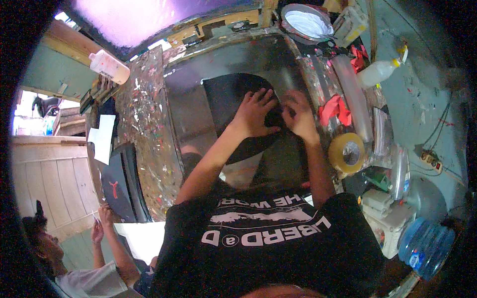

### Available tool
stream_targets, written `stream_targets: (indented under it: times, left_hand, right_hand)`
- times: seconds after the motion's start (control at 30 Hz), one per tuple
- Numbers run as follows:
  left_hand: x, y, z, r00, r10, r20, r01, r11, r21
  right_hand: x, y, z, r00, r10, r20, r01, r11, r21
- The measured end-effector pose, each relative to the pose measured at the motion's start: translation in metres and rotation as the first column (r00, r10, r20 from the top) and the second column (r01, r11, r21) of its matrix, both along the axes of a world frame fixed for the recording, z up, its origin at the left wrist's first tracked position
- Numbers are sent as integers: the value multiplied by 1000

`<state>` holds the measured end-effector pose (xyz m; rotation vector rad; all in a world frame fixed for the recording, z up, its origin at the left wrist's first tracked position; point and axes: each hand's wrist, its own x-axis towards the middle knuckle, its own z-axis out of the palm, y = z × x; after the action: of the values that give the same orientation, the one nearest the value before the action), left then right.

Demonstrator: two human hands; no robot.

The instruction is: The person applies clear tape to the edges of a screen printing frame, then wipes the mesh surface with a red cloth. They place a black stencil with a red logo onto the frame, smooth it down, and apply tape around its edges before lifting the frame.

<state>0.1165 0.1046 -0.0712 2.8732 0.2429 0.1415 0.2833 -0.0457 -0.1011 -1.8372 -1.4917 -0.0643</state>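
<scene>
A flat black sheet piece (226,94) with a rounded far edge lies on a dark, glossy board (186,74) in front of me. My left hand (256,113) rests on it, open, palm down with the fingers spread. At the sheet's right edge is my right hand (299,115), its fingers bent and closed at that edge; shadow hides part of the fingertips. The two hands are close together but apart.
The paint-spattered table (149,119) surrounds the board. At right are a tape roll (343,153), red scraps (335,110), a white bottle (380,73) and a bucket (307,24). A pinkish bottle (110,67) is at far left; a person (94,263) works at lower left.
</scene>
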Motion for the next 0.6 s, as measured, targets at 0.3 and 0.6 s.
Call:
stream_targets:
  times: [0.3,0.6]
  left_hand:
    - [2,3,-7,1000,-5,29,5,1000,-17]
    - [1,3,-4,1000,-10,0,10,1000,-27]
  right_hand:
    - [-3,-5,4,1000,0,-24,2,995,97]
    - [112,93,87,864,-454,217,405,883,235]
